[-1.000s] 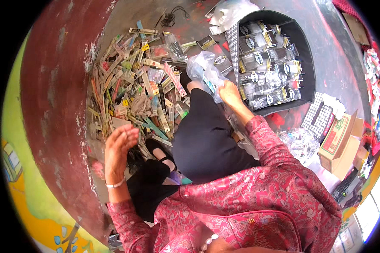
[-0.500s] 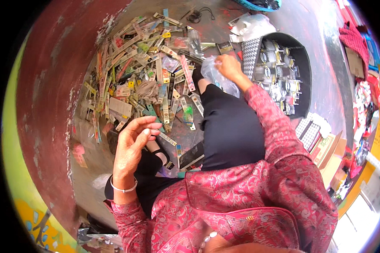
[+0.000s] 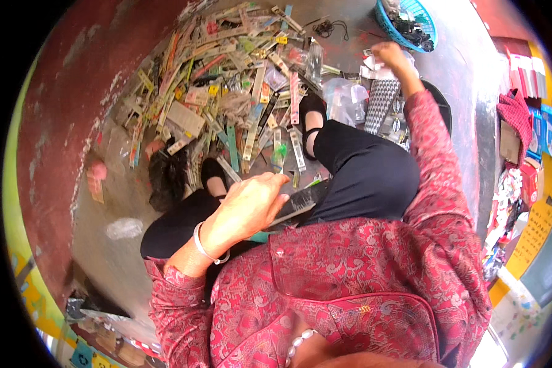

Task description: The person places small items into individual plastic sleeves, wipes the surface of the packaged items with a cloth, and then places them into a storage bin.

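Above my lap, my left hand (image 3: 251, 205) is loosely bent, its thumb apart from the fingers, and holds nothing that I can see. My right hand (image 3: 391, 56) reaches far out to the right, its fingers curled over a crumpled white plastic bag (image 3: 373, 72); what they hold is hidden. Below that hand stands a black container with a black-and-white checked side (image 3: 383, 101), partly covered by my right arm; small packaged items (image 3: 394, 130) show inside. A clear plastic bag (image 3: 343, 98) lies beside my right shoe.
A wide heap of long, narrow packages (image 3: 227, 80) covers the floor before my feet. A blue basket (image 3: 432, 27) with dark items stands at the far right. A black plastic bag (image 3: 168, 178) lies by my left foot, and clear plastic (image 3: 124, 229) further left.
My right hand has moved away from the clear bag, further out and right to the white bag. My left hand has moved right over my lap. The view has shifted, showing more of the blue basket.
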`<action>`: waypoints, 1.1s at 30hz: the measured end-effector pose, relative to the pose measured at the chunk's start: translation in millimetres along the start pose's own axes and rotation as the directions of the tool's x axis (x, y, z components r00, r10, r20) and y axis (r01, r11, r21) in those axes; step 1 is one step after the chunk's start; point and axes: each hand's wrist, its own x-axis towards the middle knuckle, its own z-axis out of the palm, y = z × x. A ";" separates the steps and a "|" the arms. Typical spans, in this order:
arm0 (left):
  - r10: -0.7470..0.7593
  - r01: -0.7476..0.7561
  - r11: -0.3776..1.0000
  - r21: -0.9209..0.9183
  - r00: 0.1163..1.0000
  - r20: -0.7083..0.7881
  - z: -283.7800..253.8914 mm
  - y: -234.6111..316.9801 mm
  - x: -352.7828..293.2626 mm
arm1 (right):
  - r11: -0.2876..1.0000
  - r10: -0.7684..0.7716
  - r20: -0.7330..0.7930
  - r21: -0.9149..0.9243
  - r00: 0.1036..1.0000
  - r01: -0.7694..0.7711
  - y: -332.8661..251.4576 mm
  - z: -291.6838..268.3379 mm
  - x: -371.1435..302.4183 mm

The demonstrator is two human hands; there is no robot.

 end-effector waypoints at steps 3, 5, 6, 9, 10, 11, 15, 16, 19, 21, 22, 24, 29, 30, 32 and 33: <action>-0.055 0.054 0.916 0.396 0.998 -0.009 4.7 3.2 -12.4 | 0.998 -0.013 0.087 0.063 0.996 0.008 -92.7 -3.4 7.9; -0.088 0.099 0.854 0.510 0.995 -0.045 11.8 1.1 -18.5 | 0.992 -0.126 0.196 0.001 0.972 0.128 -141.2 23.6 10.2; -0.106 0.117 0.840 0.530 0.993 -0.051 15.3 0.3 -22.1 | 0.962 -0.219 0.272 -0.102 0.937 0.254 -158.6 44.6 12.6; -0.140 0.114 0.825 0.554 0.990 0.005 20.3 -3.4 -32.1 | 0.718 -0.489 0.547 -0.189 0.679 0.669 -172.8 117.9 24.1; -0.149 0.103 0.826 0.555 0.988 0.039 21.1 -4.2 -35.2 | 0.555 -0.542 0.588 -0.287 0.601 0.781 -169.1 148.3 22.1; -0.174 0.109 0.829 0.549 0.983 0.067 23.6 -4.8 -38.8 | 0.355 -0.580 0.643 -0.352 0.500 0.866 -168.9 182.2 15.8; -0.261 0.188 0.767 0.613 0.965 0.030 29.4 -13.5 -39.1 | 0.448 -0.550 0.604 -0.369 0.576 0.814 -181.3 257.9 -46.2; -0.264 0.197 0.770 0.607 0.964 0.022 28.8 -14.5 -37.4 | 0.368 -0.549 0.664 -0.353 0.508 0.860 -187.5 275.2 -50.2; -0.284 0.238 0.769 0.593 0.959 -0.017 25.5 -21.1 -33.5 | 0.149 -0.768 0.579 -0.254 0.274 0.956 -196.6 307.7 -66.5; -0.293 0.260 0.756 0.601 0.955 -0.045 26.4 -26.4 -30.9 | 0.002 -0.825 0.539 -0.297 0.169 0.955 -197.1 330.1 -65.6; -0.284 0.259 0.754 0.603 0.957 -0.056 28.7 -30.5 -30.9 | -0.061 -0.847 0.518 -0.326 0.124 0.943 -194.0 337.3 -63.9; -0.343 0.307 0.728 0.613 0.937 -0.061 33.9 -33.1 -32.9 | 0.044 -0.774 0.613 -0.196 0.158 0.980 -191.3 349.7 -47.8; -0.389 0.324 0.747 0.580 0.921 -0.013 43.5 -35.9 -40.8 | 0.465 -0.702 0.524 -0.175 0.482 0.868 -200.6 319.3 -4.8; -0.389 0.323 0.749 0.578 0.921 -0.011 41.8 -34.7 -41.1 | 0.559 -0.696 0.400 -0.220 0.596 0.800 -198.1 312.9 5.6; -0.387 0.323 0.749 0.579 0.922 -0.013 36.2 -34.2 -41.1 | 0.591 -0.747 0.216 -0.218 0.629 0.777 -192.0 290.9 39.5; -0.373 0.323 0.739 0.591 0.927 -0.040 36.6 -35.2 -41.8 | 0.706 -0.671 0.203 -0.117 0.713 0.698 -192.7 280.0 46.7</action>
